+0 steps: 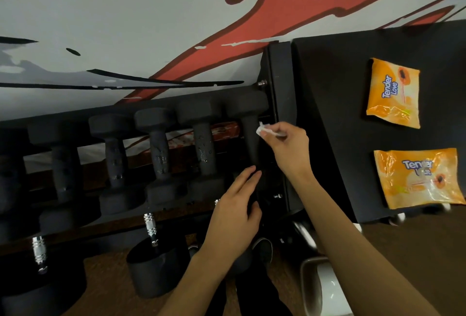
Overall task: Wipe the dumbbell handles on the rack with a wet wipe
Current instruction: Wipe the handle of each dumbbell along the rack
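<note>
Left hand [234,215] rests spread on the rightmost dumbbell [251,144] while the right hand [287,144] pinches a wet wipe [262,129] at its handle, likely needing a lengthwise rub next.

Hidden bits on the rack [273,104]
Left hand [234,217] covers the near head of the rightmost dumbbell [249,139], right hand [287,144] buries most of the wipe [261,130], and the leftmost dumbbell [7,184] is cut off.

I count five black dumbbells [158,149] on one rack [273,68]; a sixth at the left edge is too dark to tell. Two chrome-handled dumbbells [151,227] below. Two orange wipe packs [393,94]. One wet wipe [261,129].
</note>
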{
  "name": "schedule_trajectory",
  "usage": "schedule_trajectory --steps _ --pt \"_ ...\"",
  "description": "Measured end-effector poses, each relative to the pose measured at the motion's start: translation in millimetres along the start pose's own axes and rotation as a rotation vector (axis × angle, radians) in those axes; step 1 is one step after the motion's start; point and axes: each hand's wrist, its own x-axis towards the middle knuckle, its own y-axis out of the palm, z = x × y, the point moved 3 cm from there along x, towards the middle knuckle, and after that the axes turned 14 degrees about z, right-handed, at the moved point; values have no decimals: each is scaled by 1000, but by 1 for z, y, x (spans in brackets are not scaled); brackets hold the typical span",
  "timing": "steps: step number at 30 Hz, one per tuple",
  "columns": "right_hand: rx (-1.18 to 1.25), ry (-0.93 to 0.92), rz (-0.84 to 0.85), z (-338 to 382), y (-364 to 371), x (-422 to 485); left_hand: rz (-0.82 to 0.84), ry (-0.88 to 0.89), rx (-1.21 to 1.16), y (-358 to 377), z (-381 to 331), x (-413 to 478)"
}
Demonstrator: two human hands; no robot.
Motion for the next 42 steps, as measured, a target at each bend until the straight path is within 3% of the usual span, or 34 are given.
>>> schedule_trajectory --steps 7,13,21,28,36,42 --pt "-184 35 163 -7 -8 -45 -16 1 -2 0 1 1" --pt "31 -23 -51 19 -6 -7 2 20 4 -3 2 1" --pt "-69 -38 -21 6 5 -24 6 33 -15 -4 3 1" --pt "-232 -54 145 -5 -7 -59 24 22 -19 -6 0 -1" --pt "-99 -80 -18 16 4 -10 55 16 15 -10 -1 -2" --pt "-240 -174 54 4 5 -47 0 30 -59 -35 7 -20"
